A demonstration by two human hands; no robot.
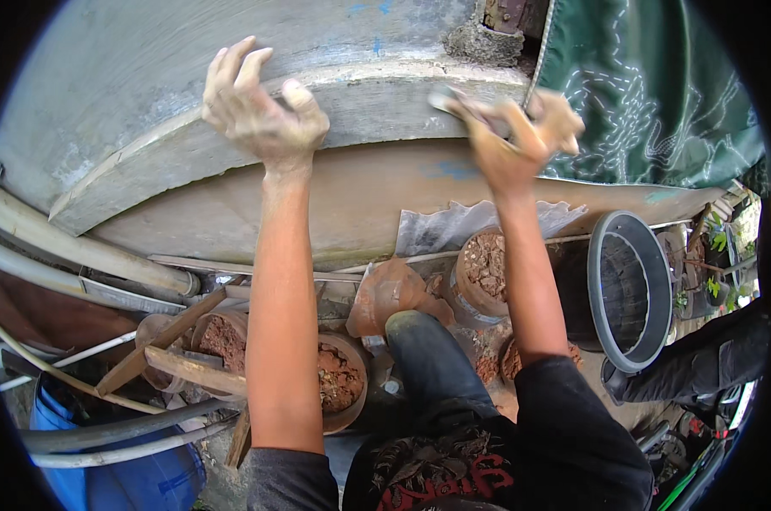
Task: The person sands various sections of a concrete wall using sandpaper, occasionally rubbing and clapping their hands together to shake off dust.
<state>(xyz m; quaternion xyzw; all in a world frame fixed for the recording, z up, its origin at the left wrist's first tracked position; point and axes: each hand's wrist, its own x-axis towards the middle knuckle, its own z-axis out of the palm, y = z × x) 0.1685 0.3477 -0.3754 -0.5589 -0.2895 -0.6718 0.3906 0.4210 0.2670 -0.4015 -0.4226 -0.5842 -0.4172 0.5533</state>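
My left hand point(266, 106) is raised in front of the grey plastered wall point(147, 85), near the ledge. Its fingers are apart and slightly curled, with pale dust on them and nothing held. My right hand point(517, 132) is closed around a thin tool point(443, 101) whose pale tip points left across the ledge. Motion blurs this hand and hides the tool's exact kind. The curved cement ledge point(377, 108) runs behind both hands. Whether either hand touches the wall or ledge, I cannot tell.
Green cloth point(650, 102) hangs at the upper right. Below are clay pots of reddish soil point(341, 375), a dark round tub point(603, 289), a corrugated sheet point(437, 228), wooden slats point(194, 370), pipes point(62, 234) and a blue barrel point(138, 477). Another person's dark-clad leg point(701, 362) is at right.
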